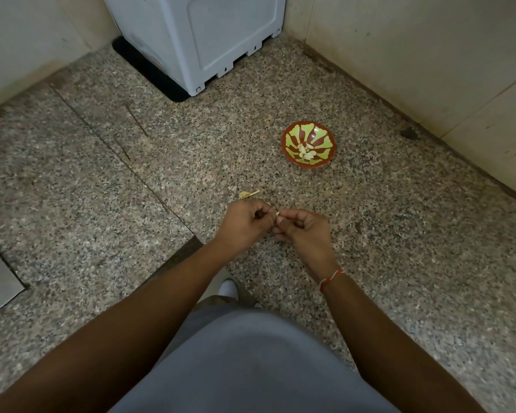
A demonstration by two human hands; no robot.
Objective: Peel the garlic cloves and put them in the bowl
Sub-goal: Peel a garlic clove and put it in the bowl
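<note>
Both hands pinch one garlic clove near one bowl.

From my remote seat I noted the bowl as the brightest thing: a red-brown rim with lime-green petal shapes fanning out inside, and pale cream garlic cloves at its centre. The floor around the bowl was speckled granite, grey and pinkish with black flecks. Beyond the bowl stood a pale grey-white appliance on a black base (the walls were plain cream). Nearer than the bowl, a red-and-white thread banded my right wrist.
</note>
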